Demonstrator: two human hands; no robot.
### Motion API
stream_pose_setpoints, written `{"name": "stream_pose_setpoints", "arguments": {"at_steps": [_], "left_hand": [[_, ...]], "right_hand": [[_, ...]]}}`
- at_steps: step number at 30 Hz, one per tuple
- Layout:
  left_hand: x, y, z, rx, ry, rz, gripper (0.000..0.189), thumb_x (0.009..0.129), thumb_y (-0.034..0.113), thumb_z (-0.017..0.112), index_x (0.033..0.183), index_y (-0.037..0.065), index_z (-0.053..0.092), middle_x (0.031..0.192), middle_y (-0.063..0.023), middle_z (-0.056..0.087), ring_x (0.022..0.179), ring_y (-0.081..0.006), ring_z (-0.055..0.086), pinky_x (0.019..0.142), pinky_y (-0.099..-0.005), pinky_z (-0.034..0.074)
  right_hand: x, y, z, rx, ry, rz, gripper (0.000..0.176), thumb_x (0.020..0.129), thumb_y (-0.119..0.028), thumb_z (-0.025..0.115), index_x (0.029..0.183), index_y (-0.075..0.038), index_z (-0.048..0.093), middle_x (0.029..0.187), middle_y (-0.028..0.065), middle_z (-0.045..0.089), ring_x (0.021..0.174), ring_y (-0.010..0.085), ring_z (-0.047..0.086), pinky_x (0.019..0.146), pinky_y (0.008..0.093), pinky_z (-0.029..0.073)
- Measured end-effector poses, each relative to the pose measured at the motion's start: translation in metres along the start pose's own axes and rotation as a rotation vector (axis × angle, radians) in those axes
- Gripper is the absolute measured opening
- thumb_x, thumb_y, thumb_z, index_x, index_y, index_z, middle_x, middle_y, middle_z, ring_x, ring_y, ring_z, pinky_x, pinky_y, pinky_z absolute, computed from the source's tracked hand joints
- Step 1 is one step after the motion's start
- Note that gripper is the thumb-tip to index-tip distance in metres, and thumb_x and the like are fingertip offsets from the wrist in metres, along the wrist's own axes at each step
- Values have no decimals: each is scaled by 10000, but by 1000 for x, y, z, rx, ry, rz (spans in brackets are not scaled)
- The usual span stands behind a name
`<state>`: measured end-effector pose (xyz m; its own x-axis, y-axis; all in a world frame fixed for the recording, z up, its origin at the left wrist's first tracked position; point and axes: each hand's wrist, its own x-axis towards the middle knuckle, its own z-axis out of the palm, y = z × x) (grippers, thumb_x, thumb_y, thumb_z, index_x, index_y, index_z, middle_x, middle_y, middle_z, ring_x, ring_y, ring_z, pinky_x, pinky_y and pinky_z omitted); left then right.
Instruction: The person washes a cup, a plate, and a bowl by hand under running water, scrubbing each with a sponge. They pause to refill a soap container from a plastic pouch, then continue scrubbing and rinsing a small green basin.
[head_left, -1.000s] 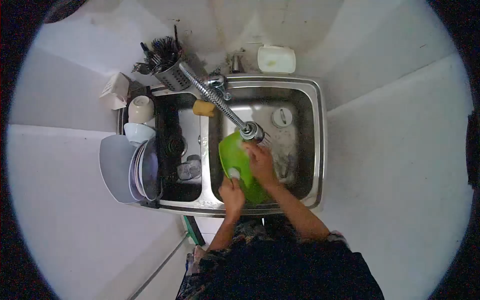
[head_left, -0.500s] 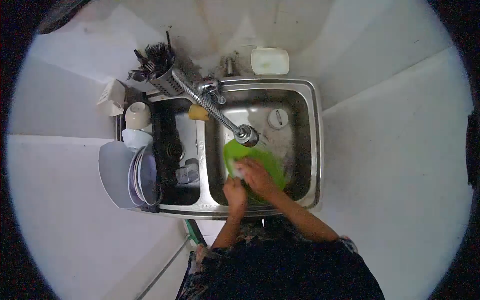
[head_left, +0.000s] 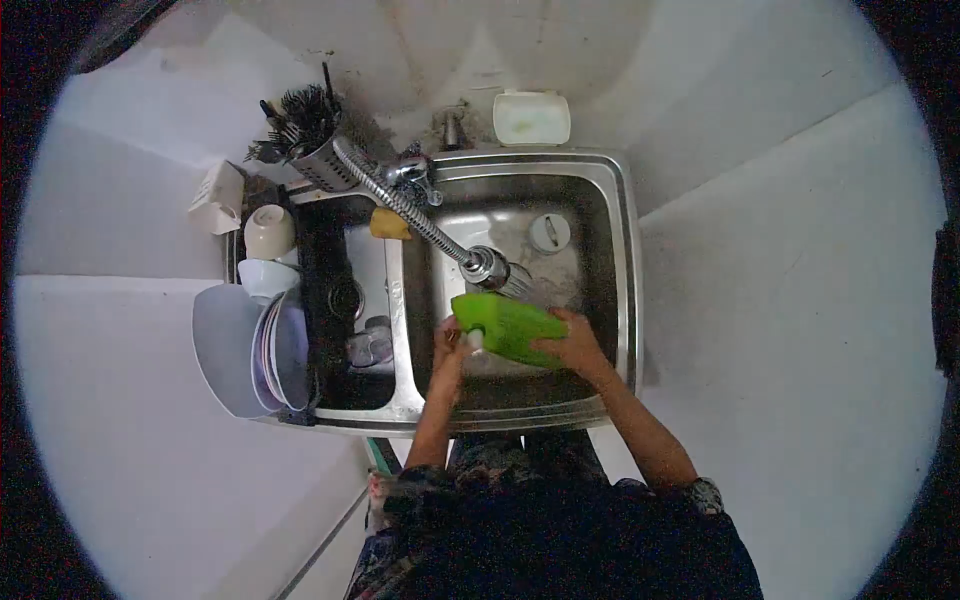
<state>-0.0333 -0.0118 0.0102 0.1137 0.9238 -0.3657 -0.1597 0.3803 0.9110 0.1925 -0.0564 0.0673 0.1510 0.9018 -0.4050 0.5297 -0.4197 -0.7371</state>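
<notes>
A bright green plastic piece (head_left: 512, 326), a board or shallow tray by its look, is held tilted over the right-hand sink basin (head_left: 480, 385). Its exact kind is hard to make out. My right hand (head_left: 573, 343) is closed around its right side. At its left end my left hand (head_left: 450, 345) is closed on the edge, beside a small white spot that I cannot identify. Just above the green piece, the spray head (head_left: 488, 268) of the flexible metal faucet (head_left: 400, 205) points down, and water streams from it.
A white drain plug (head_left: 549, 233) lies in the basin and a yellow sponge (head_left: 390, 224) on the divider. A clear container (head_left: 371, 343) sits in the left basin. Plates (head_left: 290, 350), bowls (head_left: 270, 232) and a cutlery holder (head_left: 326, 168) stand left. Behind is a white soap dish (head_left: 532, 118).
The green piece has been lifted and tilted under the spray. My right hand has moved from its middle to its right side; my left hand has shifted slightly up and left.
</notes>
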Motion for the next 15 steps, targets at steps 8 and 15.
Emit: {"name": "stream_pose_setpoints", "arguments": {"at_steps": [8,15], "left_hand": [[-4,59,-16,-17,-181,-421,419,736,72,627,1146,82,537,1050,-29,611,917,-176,603,754,-292,516],[-30,62,-21,38,40,-104,351,728,-39,534,1076,6,546,996,-71,610,883,-158,583,781,-272,460]], "right_hand": [[30,31,3,709,-57,275,413,790,-274,666,1070,13,571,957,118,627,836,223,613,760,350,486],[9,-25,58,585,261,88,240,879,-225,509,1033,-47,554,927,85,594,838,188,573,757,319,457]]}}
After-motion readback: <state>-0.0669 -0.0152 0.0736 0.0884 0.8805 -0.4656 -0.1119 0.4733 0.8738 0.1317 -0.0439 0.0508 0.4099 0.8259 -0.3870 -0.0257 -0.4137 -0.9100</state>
